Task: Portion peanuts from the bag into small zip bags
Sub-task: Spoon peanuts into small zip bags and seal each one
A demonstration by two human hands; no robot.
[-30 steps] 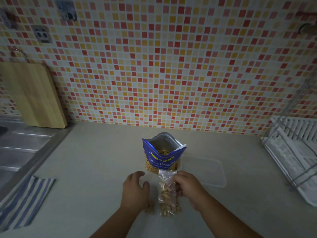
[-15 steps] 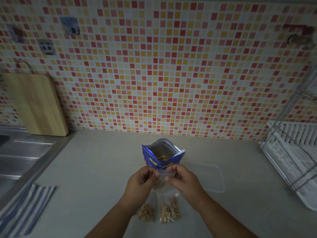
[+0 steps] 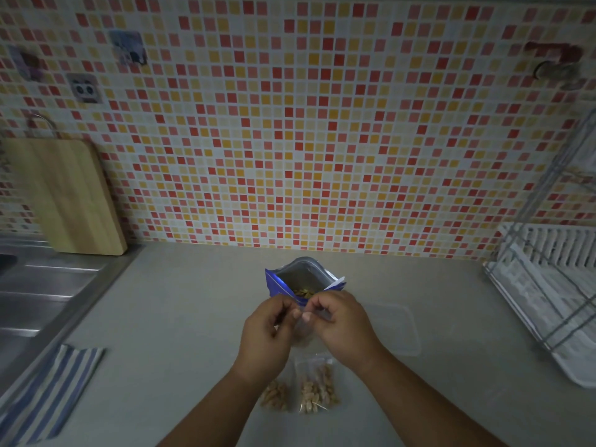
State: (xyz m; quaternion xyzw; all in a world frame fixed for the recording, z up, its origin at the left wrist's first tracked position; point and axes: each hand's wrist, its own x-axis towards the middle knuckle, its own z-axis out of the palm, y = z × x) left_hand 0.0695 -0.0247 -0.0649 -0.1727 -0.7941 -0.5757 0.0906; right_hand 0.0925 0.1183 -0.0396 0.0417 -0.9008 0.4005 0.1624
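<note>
Raised since a moment ago, both hands now up in front of the peanut bag (image 3: pixel 304 280), no longer down among the packets on the counter. Nearest the body: two filled zip bags (image 3: pixel 317 390) lying flat on the counter (image 3: pixel 180 317), side by side, peanuts showing through the plastic. Just above them, left hand (image 3: pixel 266 333) and right hand (image 3: pixel 343 324) pinching the top edge of a clear zip bag (image 3: pixel 304 330) from either side, thumbs almost meeting at its mouth. Hanging straight down between the wrists, long axis upright, contents too blurred to tell. Just beyond the knuckles, peanut bag standing upright, mouth gaping, nuts visible inside; both hands about equally near it. Probably working the small bag's seal, open or shut, hard to say. Right of the hands, a clear plastic lid (image 3: pixel 393 330) flat on the counter. Farther off: striped cloth (image 3: pixel 48 391) and steel sink (image 3: pixel 38 295) left, cutting board (image 3: pixel 64 195) against the mosaic wall (image 3: pixel 306 140), dish rack (image 3: pixel 548 285) right.
</note>
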